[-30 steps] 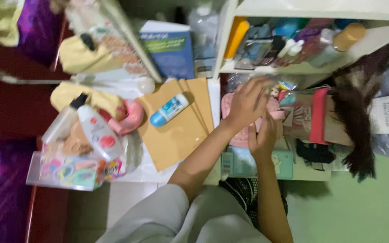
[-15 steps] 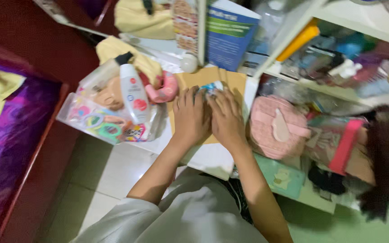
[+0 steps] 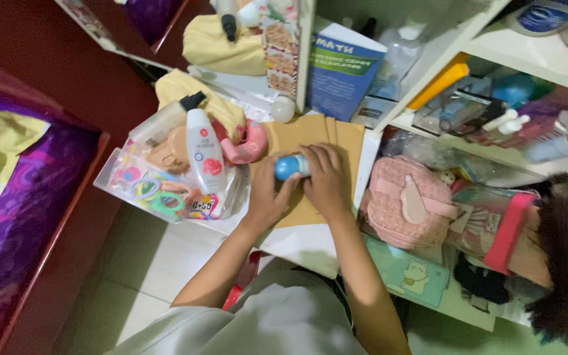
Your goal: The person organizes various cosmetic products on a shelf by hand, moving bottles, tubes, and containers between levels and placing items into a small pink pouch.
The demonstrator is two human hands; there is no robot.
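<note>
**Both hands on the small blue-capped bottle**

The person holds a small bottle with a rounded blue cap point(image 3: 288, 167) just above the brown envelopes point(image 3: 336, 141) in the middle of the white table point(image 3: 304, 240). The right hand point(image 3: 327, 181) wraps its curled fingers over the bottle's body, hiding most of it. The left hand point(image 3: 267, 197) comes up from the near side, thumb and fingertips closed against the cap.

It looks light and stiff, smooth plastic that could slip in a loose grip. The body gives the surer hold; the domed cap offers little purchase.

To the left, a white lotion bottle point(image 3: 204, 150) lies across a clear pouch of colourful bits point(image 3: 149, 187), near a pink toy point(image 3: 248, 141). To the right, a pink quilted bag point(image 3: 405, 200) sits under the white shelf point(image 3: 494, 154). A blue book point(image 3: 343, 69) stands at the far side.
</note>
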